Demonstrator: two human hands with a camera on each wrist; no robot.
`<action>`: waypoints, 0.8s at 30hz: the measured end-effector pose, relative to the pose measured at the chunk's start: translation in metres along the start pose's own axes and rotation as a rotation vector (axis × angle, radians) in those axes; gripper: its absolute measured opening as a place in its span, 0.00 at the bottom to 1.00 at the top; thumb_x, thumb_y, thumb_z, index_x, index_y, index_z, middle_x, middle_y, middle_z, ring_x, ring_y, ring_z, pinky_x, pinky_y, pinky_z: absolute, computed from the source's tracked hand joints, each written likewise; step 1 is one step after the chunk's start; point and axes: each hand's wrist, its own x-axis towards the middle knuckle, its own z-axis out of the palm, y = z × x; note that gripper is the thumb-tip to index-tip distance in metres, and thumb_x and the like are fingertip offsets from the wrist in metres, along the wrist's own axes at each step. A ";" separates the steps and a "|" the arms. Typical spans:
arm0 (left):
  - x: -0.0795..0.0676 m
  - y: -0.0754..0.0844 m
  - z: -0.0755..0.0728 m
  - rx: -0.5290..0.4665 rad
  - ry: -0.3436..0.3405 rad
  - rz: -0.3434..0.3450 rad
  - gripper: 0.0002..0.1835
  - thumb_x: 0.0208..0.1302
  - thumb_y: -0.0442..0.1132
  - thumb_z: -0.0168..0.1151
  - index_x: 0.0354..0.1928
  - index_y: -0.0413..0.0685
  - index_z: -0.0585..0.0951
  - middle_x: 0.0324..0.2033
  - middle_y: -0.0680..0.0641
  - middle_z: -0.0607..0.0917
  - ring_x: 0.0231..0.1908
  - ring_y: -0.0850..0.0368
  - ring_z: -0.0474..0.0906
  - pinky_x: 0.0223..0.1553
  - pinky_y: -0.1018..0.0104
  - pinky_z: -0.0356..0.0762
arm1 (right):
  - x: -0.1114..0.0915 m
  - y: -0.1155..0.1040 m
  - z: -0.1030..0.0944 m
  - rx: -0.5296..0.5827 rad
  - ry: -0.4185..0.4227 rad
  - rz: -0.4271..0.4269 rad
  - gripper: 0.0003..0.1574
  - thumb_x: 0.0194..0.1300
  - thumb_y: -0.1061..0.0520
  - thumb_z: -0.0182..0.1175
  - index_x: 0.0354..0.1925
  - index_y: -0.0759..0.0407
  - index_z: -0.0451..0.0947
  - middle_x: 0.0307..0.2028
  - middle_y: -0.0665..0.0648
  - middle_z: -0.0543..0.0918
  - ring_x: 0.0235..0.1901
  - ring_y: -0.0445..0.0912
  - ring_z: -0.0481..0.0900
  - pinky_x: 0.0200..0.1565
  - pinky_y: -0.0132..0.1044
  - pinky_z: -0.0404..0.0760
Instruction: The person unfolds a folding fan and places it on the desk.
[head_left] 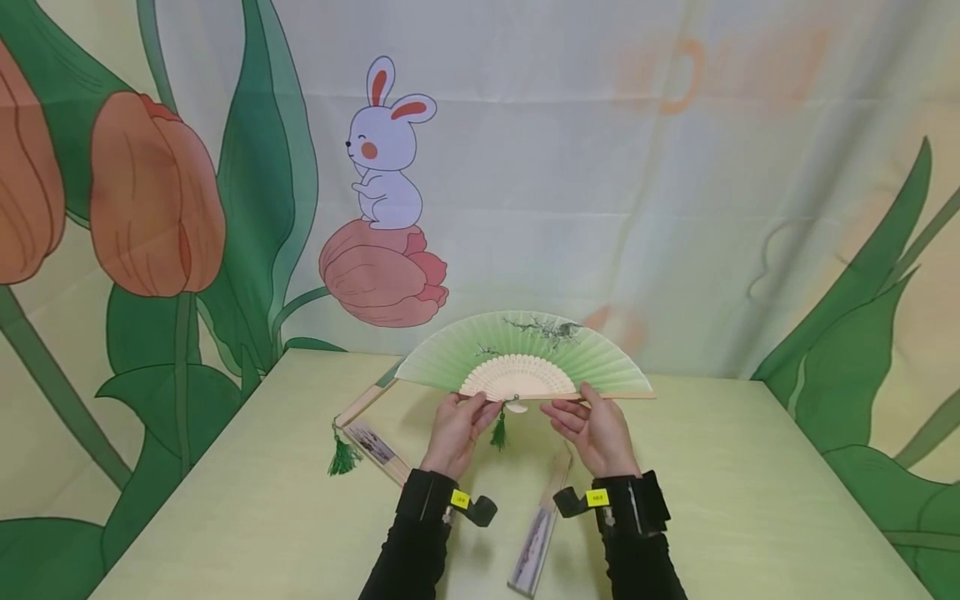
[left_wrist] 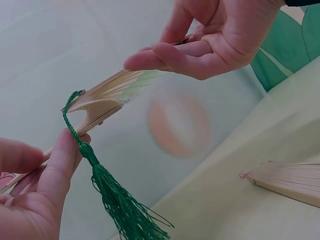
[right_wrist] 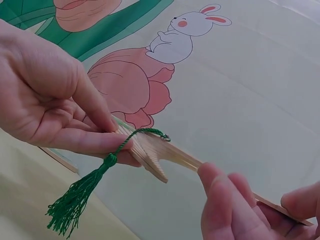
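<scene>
A green folding fan (head_left: 525, 333) with a dark branch print is spread into a wide half circle, held up above the table. My left hand (head_left: 453, 433) pinches its left end stick between thumb and fingers. At the other end my right hand (head_left: 598, 429) pinches the right guard stick. From the pivot hangs a dark green tassel (left_wrist: 120, 200), on a twisted cord. In the right wrist view the pale pierced ribs (right_wrist: 145, 155) show edge-on between the two hands.
Behind my left hand lie a folded fan (head_left: 365, 404) with a green tassel (head_left: 343, 458) and another folded fan (head_left: 378, 446) with a printed panel. A third folded fan (head_left: 536, 546) lies between my forearms. A printed cloth (head_left: 525, 208) hangs behind the table (head_left: 247, 500).
</scene>
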 end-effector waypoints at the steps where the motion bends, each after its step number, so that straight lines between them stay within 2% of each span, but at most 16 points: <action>1: 0.000 -0.001 0.001 0.000 0.002 -0.002 0.17 0.80 0.27 0.50 0.63 0.26 0.62 0.42 0.41 0.82 0.38 0.62 0.87 0.52 0.71 0.83 | 0.000 0.000 -0.001 0.006 0.002 0.003 0.16 0.87 0.50 0.38 0.53 0.61 0.62 0.29 0.53 0.85 0.36 0.44 0.91 0.43 0.33 0.87; 9: -0.004 -0.003 0.006 -0.009 -0.026 -0.004 0.18 0.81 0.28 0.49 0.64 0.27 0.61 0.45 0.40 0.82 0.41 0.61 0.87 0.55 0.69 0.81 | -0.003 -0.003 -0.004 0.054 0.023 0.002 0.17 0.87 0.50 0.38 0.62 0.61 0.58 0.29 0.53 0.83 0.36 0.44 0.91 0.42 0.32 0.86; 13: -0.005 -0.005 0.011 0.007 -0.030 -0.018 0.12 0.80 0.28 0.49 0.58 0.30 0.63 0.42 0.41 0.82 0.39 0.62 0.87 0.53 0.70 0.82 | -0.006 -0.007 -0.010 0.047 0.031 0.018 0.22 0.87 0.50 0.38 0.68 0.61 0.53 0.30 0.54 0.83 0.37 0.44 0.91 0.43 0.31 0.85; 15: -0.004 -0.008 0.017 0.024 -0.055 -0.037 0.10 0.81 0.29 0.49 0.56 0.31 0.64 0.41 0.42 0.81 0.39 0.62 0.87 0.53 0.70 0.83 | -0.008 -0.011 -0.017 0.045 0.046 0.018 0.27 0.87 0.50 0.39 0.72 0.63 0.50 0.31 0.54 0.83 0.37 0.44 0.91 0.44 0.31 0.85; 19: -0.001 -0.020 0.038 0.051 -0.117 -0.104 0.12 0.81 0.29 0.49 0.59 0.31 0.65 0.41 0.42 0.81 0.40 0.61 0.87 0.54 0.69 0.83 | -0.020 -0.023 -0.040 0.084 0.090 0.053 0.35 0.87 0.49 0.37 0.80 0.59 0.40 0.33 0.53 0.82 0.39 0.43 0.90 0.46 0.30 0.84; 21: 0.002 -0.026 0.052 0.067 -0.148 -0.132 0.14 0.81 0.29 0.48 0.61 0.30 0.64 0.42 0.41 0.82 0.40 0.61 0.87 0.54 0.68 0.83 | -0.026 -0.031 -0.054 0.104 0.115 0.064 0.36 0.87 0.48 0.36 0.81 0.55 0.37 0.35 0.53 0.81 0.40 0.43 0.90 0.48 0.30 0.83; 23: 0.006 -0.033 0.068 0.086 -0.170 -0.160 0.15 0.81 0.30 0.49 0.63 0.29 0.65 0.42 0.41 0.83 0.39 0.61 0.87 0.53 0.68 0.83 | -0.032 -0.039 -0.066 0.123 0.147 0.069 0.34 0.86 0.47 0.36 0.80 0.53 0.38 0.36 0.53 0.81 0.41 0.42 0.90 0.50 0.30 0.83; 24: 0.008 -0.037 0.076 0.092 -0.178 -0.178 0.15 0.81 0.30 0.49 0.63 0.30 0.65 0.41 0.41 0.84 0.39 0.60 0.87 0.53 0.67 0.83 | -0.035 -0.042 -0.072 0.137 0.168 0.073 0.31 0.86 0.46 0.36 0.78 0.52 0.43 0.36 0.53 0.81 0.41 0.42 0.90 0.51 0.30 0.83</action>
